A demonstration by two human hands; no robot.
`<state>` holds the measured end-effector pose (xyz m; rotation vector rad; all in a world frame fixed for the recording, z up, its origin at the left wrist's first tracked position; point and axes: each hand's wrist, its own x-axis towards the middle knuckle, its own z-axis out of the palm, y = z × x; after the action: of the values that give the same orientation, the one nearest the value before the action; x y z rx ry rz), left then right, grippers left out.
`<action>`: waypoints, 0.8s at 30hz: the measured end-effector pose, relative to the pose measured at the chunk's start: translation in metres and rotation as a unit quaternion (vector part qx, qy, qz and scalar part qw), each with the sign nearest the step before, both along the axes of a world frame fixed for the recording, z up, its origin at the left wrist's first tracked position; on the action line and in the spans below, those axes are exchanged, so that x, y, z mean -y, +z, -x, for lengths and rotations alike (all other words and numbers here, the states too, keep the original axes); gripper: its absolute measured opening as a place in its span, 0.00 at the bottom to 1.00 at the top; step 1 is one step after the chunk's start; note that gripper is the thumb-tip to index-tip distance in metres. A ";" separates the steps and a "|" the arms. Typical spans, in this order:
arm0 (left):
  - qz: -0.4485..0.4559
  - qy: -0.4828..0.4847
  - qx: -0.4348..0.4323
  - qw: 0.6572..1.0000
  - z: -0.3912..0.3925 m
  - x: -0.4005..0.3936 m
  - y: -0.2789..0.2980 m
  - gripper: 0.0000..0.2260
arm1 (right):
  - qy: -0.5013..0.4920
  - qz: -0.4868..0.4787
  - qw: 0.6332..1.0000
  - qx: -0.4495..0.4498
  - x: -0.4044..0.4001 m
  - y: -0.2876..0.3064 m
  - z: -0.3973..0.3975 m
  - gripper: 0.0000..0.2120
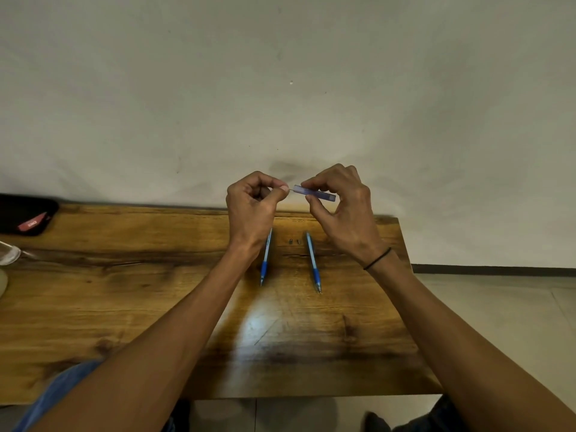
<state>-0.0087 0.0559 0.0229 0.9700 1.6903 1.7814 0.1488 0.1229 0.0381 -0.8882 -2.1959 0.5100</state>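
Observation:
My right hand (343,210) pinches a small translucent blue case (314,193) between thumb and fingers, held above the far edge of the table. My left hand (252,207) pinches a thin dark lead (291,190) that sticks out of the case's left end. Two blue mechanical pencils lie on the wooden table (156,291) below the hands: one pencil (265,263) partly hidden by my left wrist, the other pencil (313,261) to its right. Two tiny dark parts (294,241) lie between them.
A black pouch with a red label (26,218) sits at the table's far left corner. A clear glass object (11,252) shows at the left edge. A plain wall stands behind the table; tiled floor lies to the right.

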 end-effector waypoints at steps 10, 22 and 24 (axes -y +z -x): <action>0.028 -0.003 -0.030 0.999 0.016 0.003 0.000 0.06 | -0.024 0.011 1.000 0.005 -0.005 -0.002 -0.009 0.06; -0.027 -0.011 0.548 0.836 0.010 0.005 -0.001 0.02 | -0.034 0.073 0.996 -0.031 0.002 -0.007 -0.004 0.07; -0.042 -0.010 0.582 0.812 0.006 0.006 -0.002 0.02 | -0.028 0.080 0.996 -0.034 0.007 -0.008 0.001 0.07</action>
<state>-0.0149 0.0498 0.0213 -0.1756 0.7753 1.7995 0.1482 0.1158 0.0298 -0.9987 -2.0854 0.6856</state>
